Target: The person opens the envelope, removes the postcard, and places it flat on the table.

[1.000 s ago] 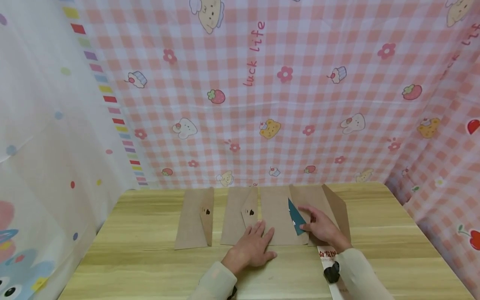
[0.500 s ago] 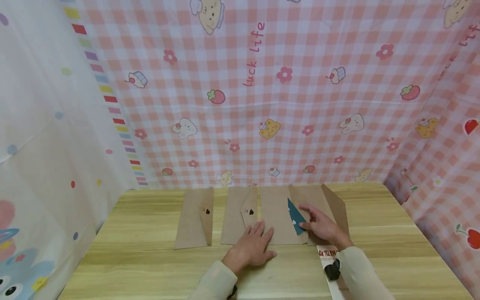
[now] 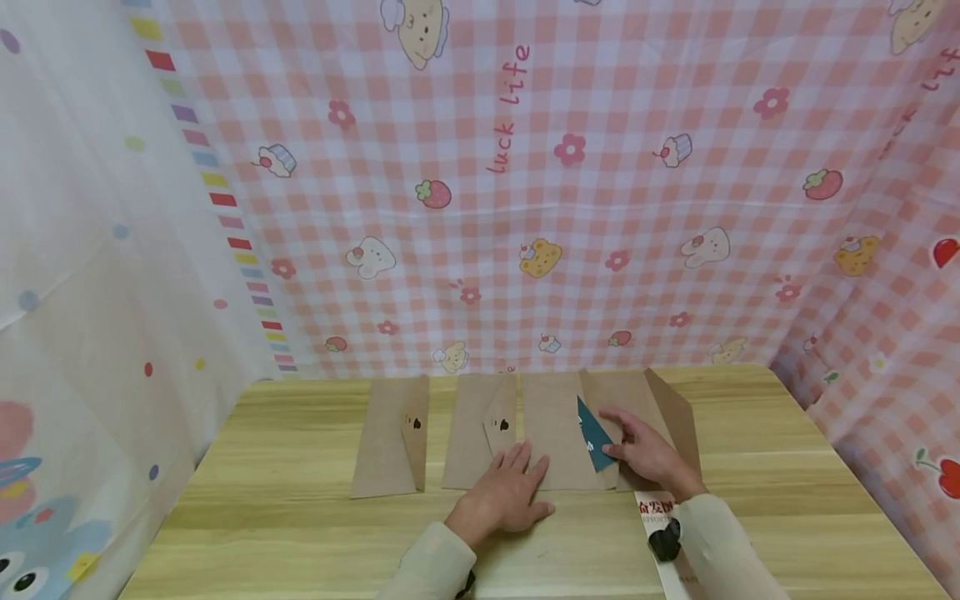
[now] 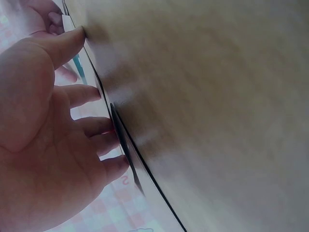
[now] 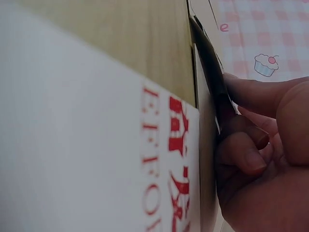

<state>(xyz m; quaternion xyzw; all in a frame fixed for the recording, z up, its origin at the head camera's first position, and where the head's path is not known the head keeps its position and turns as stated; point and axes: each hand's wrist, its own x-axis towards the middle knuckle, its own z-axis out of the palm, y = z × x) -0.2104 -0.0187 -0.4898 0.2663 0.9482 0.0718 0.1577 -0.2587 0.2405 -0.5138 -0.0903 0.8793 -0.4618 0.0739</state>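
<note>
My left hand lies palm down with straight, spread fingers, its fingertips on the lower edges of two brown paper envelopes. One is the closed envelope with a small dark print on its flap; the other, to its right, is the middle envelope. At that one's right side, my right hand pinches a teal card with white print. The card shows as a narrow triangle. In the right wrist view, the thumb presses its edge, with other fingers curled below. Part of the card is hidden.
Another closed envelope lies at the left. Under the right hand is an envelope whose flap spreads to the right. A long white card with red characters lies beneath the right wrist. A checked cloth hangs behind the table.
</note>
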